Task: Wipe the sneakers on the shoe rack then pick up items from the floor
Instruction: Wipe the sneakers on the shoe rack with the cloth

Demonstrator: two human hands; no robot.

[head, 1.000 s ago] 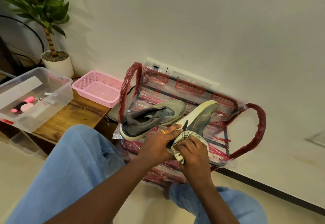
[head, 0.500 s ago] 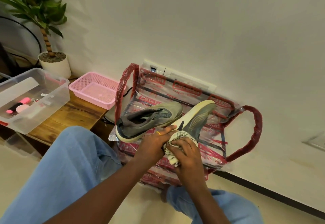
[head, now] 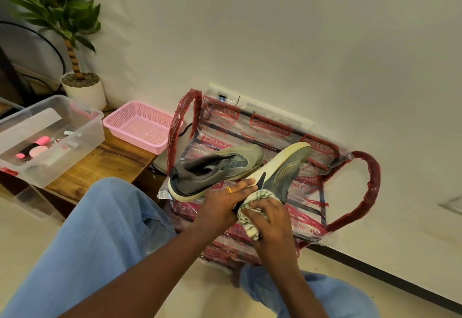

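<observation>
Two grey-green sneakers lie on a clear plastic bag with red print and red handles (head: 365, 192). One sneaker (head: 215, 167) rests on its sole. The other sneaker (head: 287, 167) is tipped so its sole faces me. My left hand (head: 222, 205), with a gold ring, holds the tipped sneaker by its sole edge, fingers stretched along it. My right hand (head: 270, 220) grips a bunched white cloth with dark stripes (head: 255, 199) and presses it against that sneaker's sole near the heel.
A low wooden bench (head: 100, 165) at the left carries a pink mesh basket (head: 140, 125), a clear plastic box (head: 50, 140) with small pink items, and a potted plant (head: 82, 90). A white wall stands behind. My knees in light blue trousers (head: 100, 242) fill the foreground.
My right hand has rubbed the cloth slightly down and back along the tipped sneaker's sole. My left hand keeps its hold. The view has shifted a little.
</observation>
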